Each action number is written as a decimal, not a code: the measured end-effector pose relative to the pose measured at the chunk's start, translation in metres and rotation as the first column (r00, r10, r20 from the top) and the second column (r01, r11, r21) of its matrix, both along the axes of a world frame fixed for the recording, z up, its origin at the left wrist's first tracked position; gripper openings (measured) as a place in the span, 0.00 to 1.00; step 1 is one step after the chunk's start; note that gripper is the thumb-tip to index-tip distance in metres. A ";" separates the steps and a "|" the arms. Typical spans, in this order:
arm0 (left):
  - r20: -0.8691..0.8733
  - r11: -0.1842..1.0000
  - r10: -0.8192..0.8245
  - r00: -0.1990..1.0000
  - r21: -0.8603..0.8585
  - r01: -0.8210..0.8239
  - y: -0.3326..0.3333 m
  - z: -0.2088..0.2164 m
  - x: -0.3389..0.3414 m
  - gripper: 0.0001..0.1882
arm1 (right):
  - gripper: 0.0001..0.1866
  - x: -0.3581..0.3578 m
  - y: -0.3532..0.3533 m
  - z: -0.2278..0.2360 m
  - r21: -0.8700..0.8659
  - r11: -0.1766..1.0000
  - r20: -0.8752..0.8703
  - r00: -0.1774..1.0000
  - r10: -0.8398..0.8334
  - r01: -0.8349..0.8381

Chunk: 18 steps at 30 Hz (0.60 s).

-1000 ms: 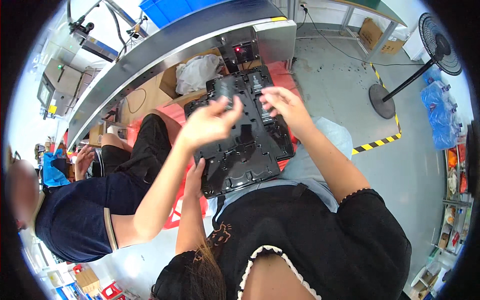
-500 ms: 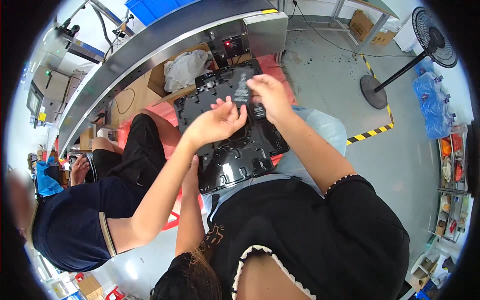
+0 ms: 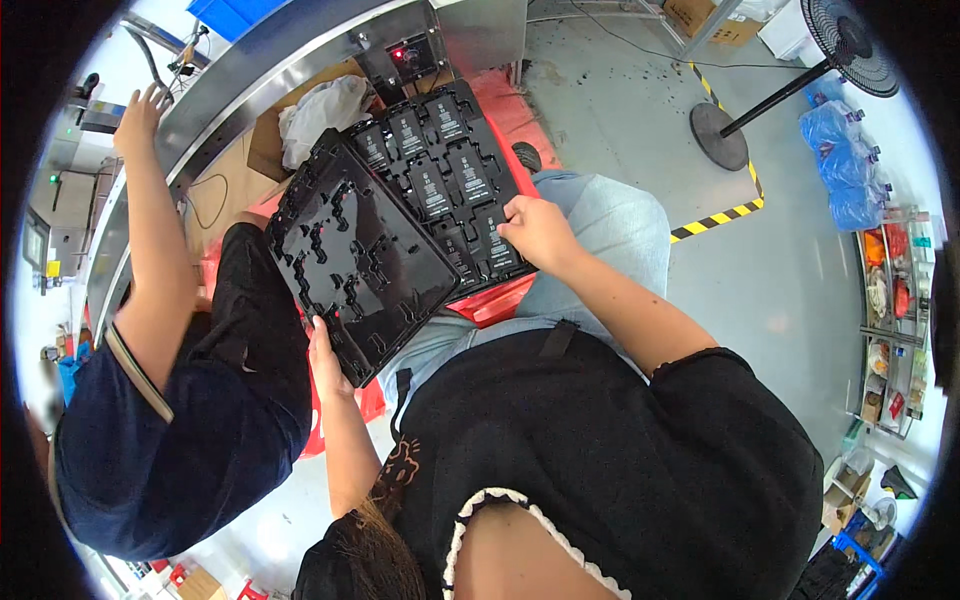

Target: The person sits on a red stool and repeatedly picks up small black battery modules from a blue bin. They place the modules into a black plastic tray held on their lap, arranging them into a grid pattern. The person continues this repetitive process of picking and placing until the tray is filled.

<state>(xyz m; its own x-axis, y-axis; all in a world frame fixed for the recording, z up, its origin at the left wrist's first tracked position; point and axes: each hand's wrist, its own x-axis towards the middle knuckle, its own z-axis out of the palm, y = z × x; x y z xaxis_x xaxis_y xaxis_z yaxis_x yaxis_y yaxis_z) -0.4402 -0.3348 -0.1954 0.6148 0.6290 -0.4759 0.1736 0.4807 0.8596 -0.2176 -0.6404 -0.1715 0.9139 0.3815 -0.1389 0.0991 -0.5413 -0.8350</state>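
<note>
My left hand [image 3: 328,362] grips the near left edge of a glossy black plastic tray [image 3: 345,275], its thumb on the rim. The tray has moulded recesses with no packs seen in them. It lies slantwise over part of a second black tray [image 3: 512,182], which holds rows of flat black battery-like packs [image 3: 467,172] with pale print. At that tray's right edge my right hand [image 3: 537,233] is closed, thumb and finger at a pack [image 3: 494,240] in the near right corner.
A co-worker sits close on my left, one hand [image 3: 143,115] raised by the metal-sided conveyor [image 3: 330,45]. A box with a white plastic bag [image 3: 322,115] stands below it. Red sheeting [image 3: 505,110] lies around the trays. A floor fan [image 3: 720,138] stands at right.
The co-worker's hand has left the trays and gone up to the left. The upper tray has swung left, exposing packs in the lower one. My right hand has come down nearer me.
</note>
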 end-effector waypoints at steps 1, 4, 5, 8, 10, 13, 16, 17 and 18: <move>0.020 1.000 -0.001 1.000 -0.018 0.002 -0.002 0.004 0.002 0.21 | 0.13 -0.001 0.003 0.005 -0.048 0.999 0.040 0.999 -0.006 0.008; 0.036 0.999 0.039 0.999 -0.003 -0.039 -0.017 0.021 0.010 0.20 | 0.15 -0.005 0.001 0.018 -0.241 0.970 0.291 0.954 0.076 -0.004; 0.035 0.998 0.060 0.998 0.012 -0.060 -0.020 0.025 0.011 0.20 | 0.16 -0.007 0.000 0.018 -0.268 0.963 0.383 0.920 0.085 0.022; 0.050 1.000 -0.017 0.999 0.018 0.016 -0.010 0.019 0.002 0.20 | 0.19 -0.004 -0.008 0.010 -0.158 0.985 0.513 0.858 0.018 0.074; 0.051 0.994 -0.105 0.993 -0.005 0.105 0.005 0.006 -0.006 0.24 | 0.21 0.001 -0.014 0.005 -0.110 0.993 0.513 0.858 0.030 0.032; 0.059 0.994 -0.108 0.992 -0.007 0.109 0.009 0.000 -0.008 0.24 | 0.22 0.010 -0.017 0.002 -0.214 0.968 0.440 0.872 0.216 -0.132; 0.054 0.993 -0.114 0.992 -0.007 0.115 0.002 0.008 -0.001 0.23 | 0.21 0.020 -0.013 0.000 -0.315 0.904 0.328 0.860 0.391 -0.290; 0.053 0.992 -0.123 0.991 0.004 0.123 0.002 0.009 0.000 0.22 | 0.21 0.024 -0.012 -0.002 -0.299 0.897 0.305 0.858 0.413 -0.326; 0.052 0.991 -0.132 0.990 0.015 0.131 0.002 0.010 0.000 0.22 | 0.22 0.026 -0.011 -0.003 -0.281 0.889 0.283 0.854 0.436 -0.361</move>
